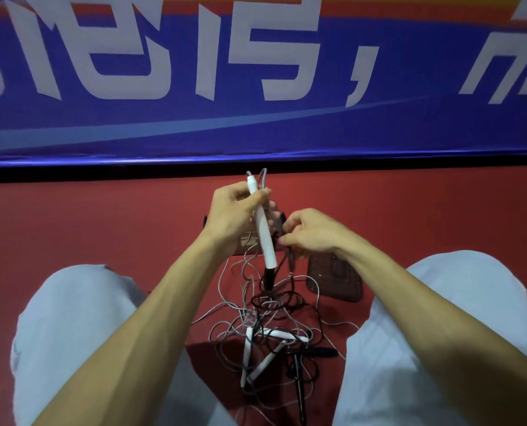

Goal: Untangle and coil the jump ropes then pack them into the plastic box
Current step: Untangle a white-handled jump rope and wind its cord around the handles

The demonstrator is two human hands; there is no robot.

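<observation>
- The left hand (231,216) is raised above the floor (102,226). Its grip is closed round a white jump rope handle (263,238), fingers and thumb curled round the upper part.
- The handle stands nearly upright, top tilted slightly left. A grey cord (263,175) loops out of its top end.
- The right hand (311,232) is just beside the handle's lower half. Its grip pinches a dark cord (289,256) between thumb and fingertips.
- The tangle of jump ropes (268,305), grey and black cords together, lies on the floor between the knees (78,318), with strands rising to both hands.
- Three white handles (248,345) and two black handles (317,352) lie in the tangle.
- The clear plastic box (246,240) sits on the floor, mostly hidden behind the hands.
- A second clear plastic piece (334,278) lies to its right, below the right wrist.
- A blue banner (256,124) runs along the far edge of the floor.
</observation>
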